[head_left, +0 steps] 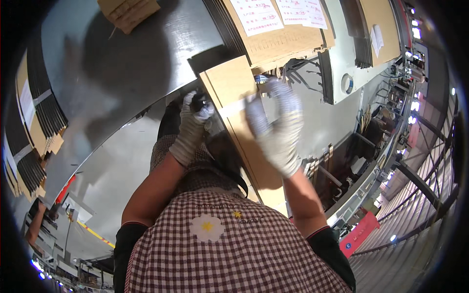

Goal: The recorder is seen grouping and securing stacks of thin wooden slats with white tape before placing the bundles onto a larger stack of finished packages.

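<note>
A long cardboard-faced bundle [222, 85] lies slanted in front of me, with dark layers along its left side. A pale shiny strip [232, 108] crosses its top face. My left hand [189, 129], in a whitish knitted glove, is closed at the bundle's left side, around something dark with a shiny, clear-looking part that I cannot make out. On the right side, my right hand [279, 128], gloved too and blurred by motion, has its thumb and fingers apart. Its thumb side is near the strip's right end; whether it touches the cardboard I cannot tell.
Ahead stands a cardboard-topped stack [283, 44] with printed paper sheets on it. A grey metal tabletop [132, 63] fills the upper left, holding a brown cardboard piece [128, 13]. Strapped black bundles [46, 110] lie at the far left. A tape roll [347, 84] is at the right.
</note>
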Demonstrator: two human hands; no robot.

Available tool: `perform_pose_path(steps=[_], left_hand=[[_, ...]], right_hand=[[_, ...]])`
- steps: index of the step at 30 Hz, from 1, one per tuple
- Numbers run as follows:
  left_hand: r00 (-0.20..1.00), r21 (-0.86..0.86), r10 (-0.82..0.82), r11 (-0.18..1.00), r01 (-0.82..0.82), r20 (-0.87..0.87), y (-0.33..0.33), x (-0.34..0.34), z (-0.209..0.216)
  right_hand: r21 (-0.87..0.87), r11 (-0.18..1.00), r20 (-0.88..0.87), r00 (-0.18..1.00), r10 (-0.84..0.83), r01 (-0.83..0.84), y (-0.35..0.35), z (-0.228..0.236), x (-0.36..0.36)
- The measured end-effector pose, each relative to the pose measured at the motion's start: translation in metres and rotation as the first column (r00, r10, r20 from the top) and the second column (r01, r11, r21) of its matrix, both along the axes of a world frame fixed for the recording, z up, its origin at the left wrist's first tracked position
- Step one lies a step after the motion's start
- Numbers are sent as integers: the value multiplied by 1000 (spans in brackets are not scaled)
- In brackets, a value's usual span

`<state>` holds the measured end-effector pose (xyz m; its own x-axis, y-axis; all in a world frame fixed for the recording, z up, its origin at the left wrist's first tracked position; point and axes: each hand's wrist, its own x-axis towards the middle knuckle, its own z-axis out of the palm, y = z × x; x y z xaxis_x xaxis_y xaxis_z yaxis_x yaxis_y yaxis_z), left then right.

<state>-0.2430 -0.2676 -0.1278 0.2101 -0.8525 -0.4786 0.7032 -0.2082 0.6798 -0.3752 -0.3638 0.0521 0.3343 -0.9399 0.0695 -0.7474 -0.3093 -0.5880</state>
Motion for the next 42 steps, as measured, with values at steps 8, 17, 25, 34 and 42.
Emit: perform_pose_path(steps=[8, 17, 25, 34, 42], left_hand=[[896, -12, -388, 917, 399, 215, -59, -22, -74], [852, 69, -344, 936, 345, 394, -44, -8, -94], [632, -325, 94, 909, 261, 769, -12, 28, 99], [47, -290, 315, 790, 540, 948, -68, 8, 115], [123, -216, 177, 774, 596, 976, -76, 25, 127]], right_hand=[[-45, 997, -271, 961, 45, -59, 34, -39, 22], [-31, 999, -267, 964, 11, -20, 36, -39, 28], [-180, 983, -343, 938, -46, -18, 33, -51, 15], [111, 855, 128, 861, 493, -506, -23, 28, -10], [146, 921, -381, 839, 390, -361, -71, -23, -50]])
